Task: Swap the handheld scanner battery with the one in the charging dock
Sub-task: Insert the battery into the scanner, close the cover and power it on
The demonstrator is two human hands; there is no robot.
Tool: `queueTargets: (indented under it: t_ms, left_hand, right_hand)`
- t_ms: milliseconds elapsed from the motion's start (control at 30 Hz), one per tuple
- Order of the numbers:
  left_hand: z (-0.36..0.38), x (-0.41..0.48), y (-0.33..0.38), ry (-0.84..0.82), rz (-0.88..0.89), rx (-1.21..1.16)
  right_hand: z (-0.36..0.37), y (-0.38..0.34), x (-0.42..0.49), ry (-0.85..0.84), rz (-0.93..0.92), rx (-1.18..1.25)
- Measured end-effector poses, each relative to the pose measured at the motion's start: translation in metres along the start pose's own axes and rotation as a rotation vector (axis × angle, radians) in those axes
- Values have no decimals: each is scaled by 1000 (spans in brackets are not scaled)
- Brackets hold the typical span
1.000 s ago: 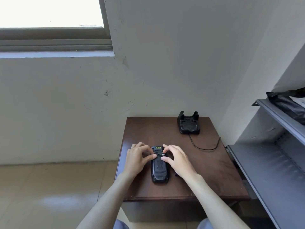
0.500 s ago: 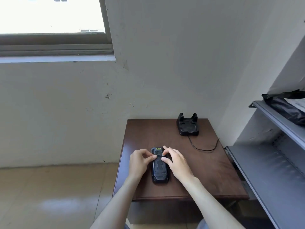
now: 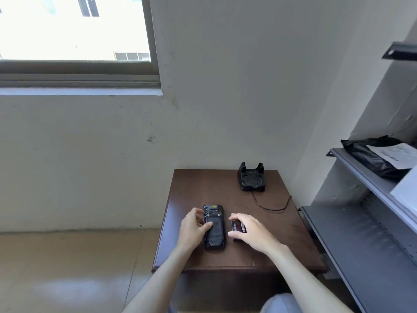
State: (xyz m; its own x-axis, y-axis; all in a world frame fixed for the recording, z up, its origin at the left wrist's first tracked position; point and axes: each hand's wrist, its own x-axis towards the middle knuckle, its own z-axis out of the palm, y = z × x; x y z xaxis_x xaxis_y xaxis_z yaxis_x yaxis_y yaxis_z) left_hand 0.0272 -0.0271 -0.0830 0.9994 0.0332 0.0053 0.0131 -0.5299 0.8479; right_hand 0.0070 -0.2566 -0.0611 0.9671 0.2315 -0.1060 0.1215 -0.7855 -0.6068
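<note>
Bare plaster wall and a window (image 3: pixel 72 30) at upper left; below them a small dark-brown tabletop (image 3: pixel 279 240) set in the corner, grey metal shelving (image 3: pixel 365 236) alongside it. Handheld scanner (image 3: pixel 214 227) lies flat, back up, near the front half of the tabletop, its yellow label at the far end. Left hand (image 3: pixel 195 229) rests against the scanner's left edge, thumb laid across the back panel, fingers curled at its side; a loose grip steadying the scanner, not lifting it. Just to the right of the scanner, apart from it by a narrow strip of wood, sits a small dark battery (image 3: pixel 237 227) with a reddish label. Right hand (image 3: pixel 250 231) covers the battery from above, fingers arched over its far edge and thumb at its near end; whether the grip is pinching it or only lying on it, cannot tell. Charging dock (image 3: pixel 251 178) stands well beyond the scanner, at the far right of the tabletop by the wall, its cable (image 3: pixel 270 205) looping toward the right edge. Whether a battery sits in the dock is too dark to make out. On a shelf, a black bag (image 3: pixel 372 161) with white paper.
</note>
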Motion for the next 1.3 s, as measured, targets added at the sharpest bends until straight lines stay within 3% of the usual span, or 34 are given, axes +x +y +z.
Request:
queueTargets:
  t_ms: [133, 433, 733, 867, 1067, 1300]
  left_hand:
    - [1, -6, 3, -28, -8, 24]
    - [7, -7, 8, -58, -41, 58]
    - [39, -7, 42, 4, -126, 534]
    - [50, -6, 50, 63, -172, 619]
    - [41, -6, 51, 92, -186, 524]
    - [18, -11, 46, 108, -205, 26]
  right_hand:
    - [0, 2, -5, -46, -34, -114]
    - [-1, 20, -6, -22, -40, -60]
    - [-5, 18, -8, 68, -28, 128]
    - [-9, 16, -8, 104, -31, 142]
    - [-10, 12, -7, 167, -42, 170]
    - [-1, -10, -5, 199, 2, 206]
